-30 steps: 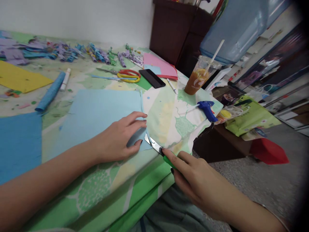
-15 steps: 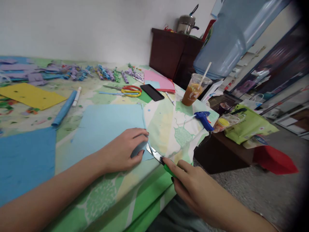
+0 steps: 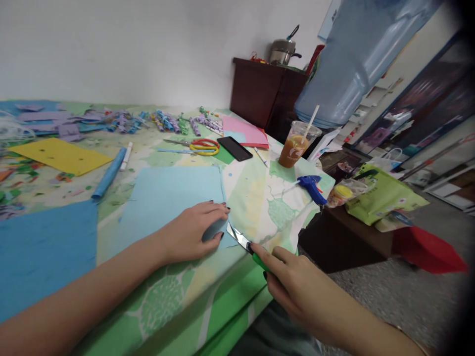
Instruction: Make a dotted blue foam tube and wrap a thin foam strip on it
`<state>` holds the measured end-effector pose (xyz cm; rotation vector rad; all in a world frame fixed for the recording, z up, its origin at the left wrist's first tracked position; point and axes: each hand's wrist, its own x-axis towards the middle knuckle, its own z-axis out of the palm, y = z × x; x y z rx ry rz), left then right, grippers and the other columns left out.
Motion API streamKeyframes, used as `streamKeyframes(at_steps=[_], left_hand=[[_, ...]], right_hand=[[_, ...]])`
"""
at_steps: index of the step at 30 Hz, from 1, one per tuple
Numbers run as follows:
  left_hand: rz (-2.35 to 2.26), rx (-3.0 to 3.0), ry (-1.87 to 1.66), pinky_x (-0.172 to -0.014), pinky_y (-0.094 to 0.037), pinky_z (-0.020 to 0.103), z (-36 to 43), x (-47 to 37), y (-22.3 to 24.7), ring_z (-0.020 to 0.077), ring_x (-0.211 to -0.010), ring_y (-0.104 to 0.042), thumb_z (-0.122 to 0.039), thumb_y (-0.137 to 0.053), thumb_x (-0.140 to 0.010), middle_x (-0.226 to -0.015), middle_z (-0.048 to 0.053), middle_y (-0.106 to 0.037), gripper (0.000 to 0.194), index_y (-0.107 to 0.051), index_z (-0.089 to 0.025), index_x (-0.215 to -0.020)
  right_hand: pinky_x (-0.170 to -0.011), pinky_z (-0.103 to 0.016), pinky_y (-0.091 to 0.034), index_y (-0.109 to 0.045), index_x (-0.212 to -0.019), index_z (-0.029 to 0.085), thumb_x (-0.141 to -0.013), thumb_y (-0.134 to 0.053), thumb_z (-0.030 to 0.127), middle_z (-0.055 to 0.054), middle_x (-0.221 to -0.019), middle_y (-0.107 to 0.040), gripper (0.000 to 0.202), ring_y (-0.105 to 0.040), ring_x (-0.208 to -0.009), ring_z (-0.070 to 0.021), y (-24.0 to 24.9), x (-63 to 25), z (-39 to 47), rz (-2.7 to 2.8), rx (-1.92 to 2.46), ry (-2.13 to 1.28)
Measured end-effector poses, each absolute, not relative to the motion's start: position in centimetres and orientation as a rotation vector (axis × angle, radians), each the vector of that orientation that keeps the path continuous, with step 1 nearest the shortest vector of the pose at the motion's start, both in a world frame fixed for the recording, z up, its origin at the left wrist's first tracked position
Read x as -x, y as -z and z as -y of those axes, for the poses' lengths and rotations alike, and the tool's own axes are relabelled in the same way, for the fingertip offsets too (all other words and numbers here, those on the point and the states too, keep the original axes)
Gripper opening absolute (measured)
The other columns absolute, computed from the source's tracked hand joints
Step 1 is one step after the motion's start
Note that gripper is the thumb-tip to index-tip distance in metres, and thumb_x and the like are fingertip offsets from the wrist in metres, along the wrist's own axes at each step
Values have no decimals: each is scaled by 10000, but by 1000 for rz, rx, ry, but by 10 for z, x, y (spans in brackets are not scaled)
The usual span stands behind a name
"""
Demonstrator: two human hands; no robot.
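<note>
A light blue sheet of paper (image 3: 168, 190) lies on the patterned tablecloth, with a narrow fold or strip along its right edge. On it rests my left hand (image 3: 196, 230), holding it down near that edge, fingers curved and thumb apart. My right hand (image 3: 287, 274) is closed round the green handle of a knife (image 3: 239, 238). The knife's shiny blade points up and left to the paper's right edge, beside my left thumb and fingertips. Most of the handle is covered by my right fingers.
Blue paper (image 3: 48, 252), a blue paper roll (image 3: 109, 173) and yellow paper (image 3: 61, 155) lie left. Behind are scissors (image 3: 204, 147), a phone (image 3: 235, 149) and pink paper (image 3: 243, 127). A drink cup (image 3: 293, 148) and blue glue gun (image 3: 313, 188) stand near the right edge.
The view has shifted slightly, so the table things appear a little lower and further right. Both hands and the knife keep nearly the same place at the paper's right edge.
</note>
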<state>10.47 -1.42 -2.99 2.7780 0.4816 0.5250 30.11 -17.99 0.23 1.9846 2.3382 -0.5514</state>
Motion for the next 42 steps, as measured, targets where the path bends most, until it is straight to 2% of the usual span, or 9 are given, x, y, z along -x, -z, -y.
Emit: streamKeyframes(at_steps=[5,13,19,26,31,33,37,42], left_hand=[[-470,-2802,-486,-1075,-407,408,13,-104,28,229,-1225,-539,-245,-479,-858,-1257,118,-622,303,-582,-145,-1125],[-532,-2779,-476,-1004,-467,372,13,-101,31,231,-1224,-532,-242,-495,-845,-1322,96,-571,305,-564,-183,-1136],[-548,-2747,-417,-1031,-441,371,13,-102,30,223,-1252,-502,-260,-475,-858,-1311,98,-572,328,-555,-163,-1161],[-537,-2732,-403,-1067,-405,399,13,-102,30,238,-1255,-483,-249,-468,-868,-1325,115,-547,405,-510,-139,-1255],[-353,-2781,-493,-1079,-377,426,13,-100,32,225,-1229,-496,-193,-402,-905,-1340,94,-525,355,-565,-206,-1221],[-344,-2790,-491,-1094,-358,434,12,-100,33,225,-1246,-487,-191,-402,-908,-1342,96,-531,362,-554,-200,-1237],[-405,-2824,-380,-1129,-301,468,10,-102,32,239,-1323,-421,-213,-412,-908,-1394,121,-504,425,-461,-144,-1325],[-402,-2804,-289,-1145,-277,451,7,-99,29,220,-1338,-411,-282,-404,-940,-1427,88,-483,388,-471,-181,-1308]], right_hand=[[-719,-402,-508,-266,-1487,149,-937,-332,195,-149,-1054,-562,556,-614,-823,-218,-6,-300,178,-2329,-1993,609],[-716,-391,-512,-287,-1480,138,-936,-331,189,-151,-1041,-570,547,-613,-818,-214,-4,-299,176,-2345,-2010,617],[-691,-323,-503,-369,-1444,172,-918,-382,185,-117,-966,-594,525,-604,-764,-179,-3,-305,176,-2452,-2011,559],[-700,-300,-498,-366,-1446,226,-940,-368,200,-100,-974,-603,507,-602,-760,-164,-5,-323,176,-2501,-1969,521],[-691,-284,-498,-399,-1429,243,-938,-384,210,-94,-979,-602,492,-603,-756,-156,-7,-330,171,-2515,-1947,527],[-693,-284,-497,-414,-1420,253,-934,-391,204,-91,-979,-604,489,-603,-758,-156,-6,-331,169,-2531,-1948,529],[-714,-283,-493,-434,-1409,270,-920,-416,186,-84,-973,-610,497,-603,-779,-158,-5,-335,165,-2563,-1951,571],[-717,-269,-482,-443,-1407,280,-915,-434,182,-73,-952,-617,502,-597,-781,-154,-8,-342,161,-2575,-1938,668]])
